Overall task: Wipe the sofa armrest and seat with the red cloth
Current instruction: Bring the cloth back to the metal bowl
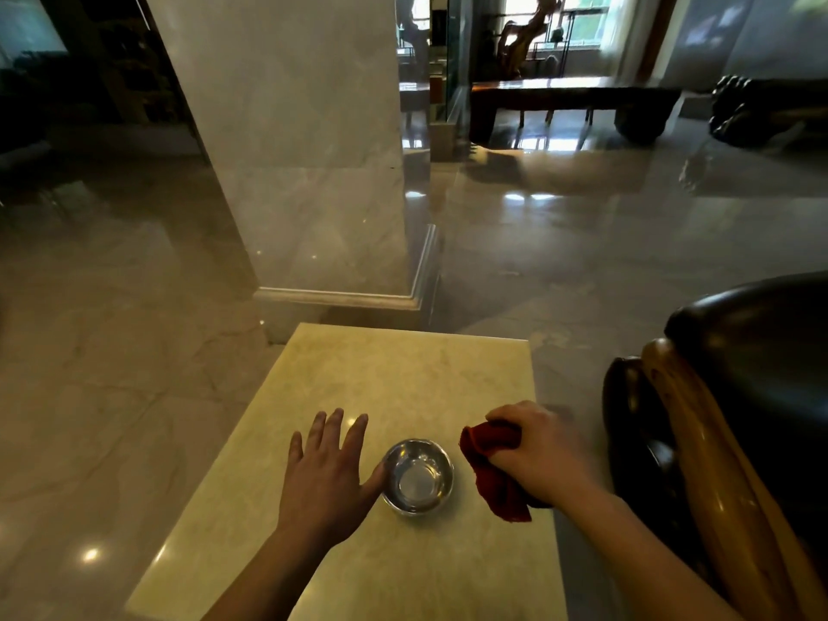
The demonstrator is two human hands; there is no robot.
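Note:
My right hand (540, 454) grips a bunched red cloth (490, 470) over the right side of a pale marble side table (403, 378). The cloth hangs down from my fist, just right of a small steel bowl (419, 477) with some water in it. My left hand (329, 472) is flat above the table with fingers spread, its thumb touching the bowl's left rim. The dark leather sofa with a carved wooden armrest (699, 419) stands to the right of the table, close to my right hand.
A marble pillar (309, 172) rises just beyond the table. Glossy stone floor (112, 329) spreads left and far ahead. A dark wooden bench (569, 100) and another dark seat (761, 109) stand at the back right.

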